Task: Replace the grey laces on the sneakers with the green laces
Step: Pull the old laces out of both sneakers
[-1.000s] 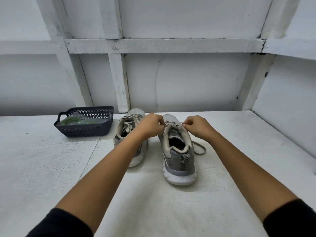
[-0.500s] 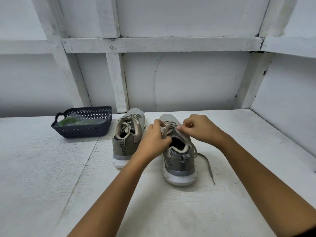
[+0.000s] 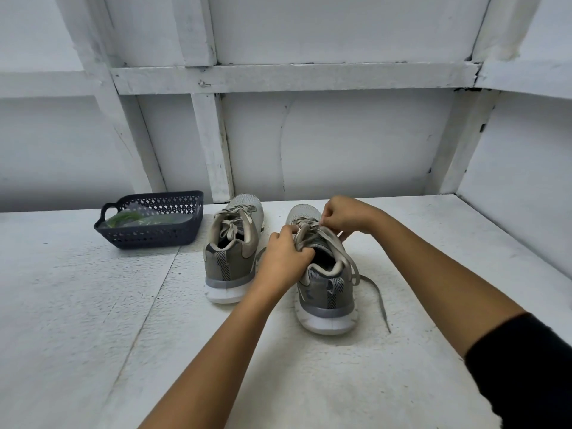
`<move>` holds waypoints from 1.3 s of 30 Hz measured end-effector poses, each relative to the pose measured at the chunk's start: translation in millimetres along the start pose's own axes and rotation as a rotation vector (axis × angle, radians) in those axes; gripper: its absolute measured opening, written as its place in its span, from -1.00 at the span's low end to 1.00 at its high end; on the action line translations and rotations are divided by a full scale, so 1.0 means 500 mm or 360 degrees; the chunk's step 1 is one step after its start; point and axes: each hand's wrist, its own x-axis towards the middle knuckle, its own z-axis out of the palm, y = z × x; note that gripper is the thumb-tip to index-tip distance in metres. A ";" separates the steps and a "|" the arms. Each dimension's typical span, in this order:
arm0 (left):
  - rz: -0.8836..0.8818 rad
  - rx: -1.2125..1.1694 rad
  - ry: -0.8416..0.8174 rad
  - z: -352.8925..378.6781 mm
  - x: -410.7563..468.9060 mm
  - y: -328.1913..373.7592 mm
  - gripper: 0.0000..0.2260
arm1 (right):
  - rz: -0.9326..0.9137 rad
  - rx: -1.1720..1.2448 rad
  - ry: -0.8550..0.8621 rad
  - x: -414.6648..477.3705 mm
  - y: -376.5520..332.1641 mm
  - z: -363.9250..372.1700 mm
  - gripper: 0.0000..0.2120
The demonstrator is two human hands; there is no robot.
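Forearms outstretched; left hand (image 3: 284, 258), right hand (image 3: 346, 213) — pinches on grey lace (image 3: 381, 301)

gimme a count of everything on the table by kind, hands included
sneakers: 2, left sneaker and right sneaker
basket: 1
green laces pack: 1, in the basket
hands: 2, left hand and right hand, both gripping the right sneaker's lacing
total: 6
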 end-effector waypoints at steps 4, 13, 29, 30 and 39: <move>-0.0004 -0.0073 0.0000 0.001 -0.003 0.000 -0.56 | -0.0078 -0.0216 0.0248 0.008 -0.003 0.026 -0.70; -0.0018 -0.0109 0.0012 0.004 0.000 -0.003 -0.60 | 0.0125 0.0385 -0.0171 -0.007 0.035 -0.011 -0.77; -0.0023 -0.0149 0.0024 0.005 0.000 -0.003 -0.61 | 0.0131 0.0193 -0.0017 -0.012 0.015 -0.023 -0.73; -0.0024 -0.0155 0.0025 0.005 -0.001 -0.003 -0.61 | 0.0119 0.0302 0.0031 -0.007 0.013 -0.025 -0.74; -0.0003 -0.0159 0.0011 0.005 -0.002 -0.004 -0.62 | 0.0230 0.0336 0.0149 -0.001 0.012 -0.011 -0.68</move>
